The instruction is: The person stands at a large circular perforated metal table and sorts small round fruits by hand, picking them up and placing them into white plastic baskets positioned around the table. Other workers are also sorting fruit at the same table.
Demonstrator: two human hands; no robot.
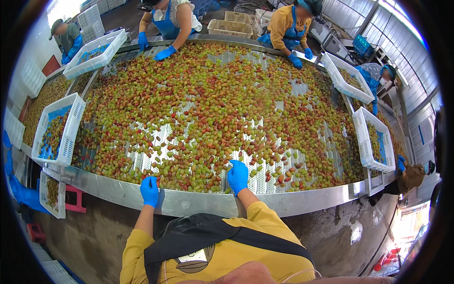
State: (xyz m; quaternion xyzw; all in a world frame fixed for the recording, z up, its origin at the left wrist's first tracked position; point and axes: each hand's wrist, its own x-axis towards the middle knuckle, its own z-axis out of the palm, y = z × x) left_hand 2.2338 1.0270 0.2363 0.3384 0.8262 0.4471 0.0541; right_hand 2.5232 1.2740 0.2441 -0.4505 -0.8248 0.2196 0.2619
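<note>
Small oval fruits [198,106], green to reddish brown and resembling jujubes, lie scattered over a wide perforated metal sorting table [156,142]. My left hand [149,191], in a blue glove, is at the table's near metal rim [202,202], its fingers curled beside the closest fruits. Farther right, my right hand [237,177], gloved the same, reaches over the rim onto the perforated surface. Its fingers bend inward at the edge of the fruit layer. Whether either hand has a fruit inside its curled fingers is hidden.
White plastic crates [58,129] holding fruit stand at the table's left, and more crates [374,138] at its right. Across the table, two co-workers' gloved hands [165,53] [295,61] are over the fruit. Other people work at both sides. A pink stool [75,198] stands lower left.
</note>
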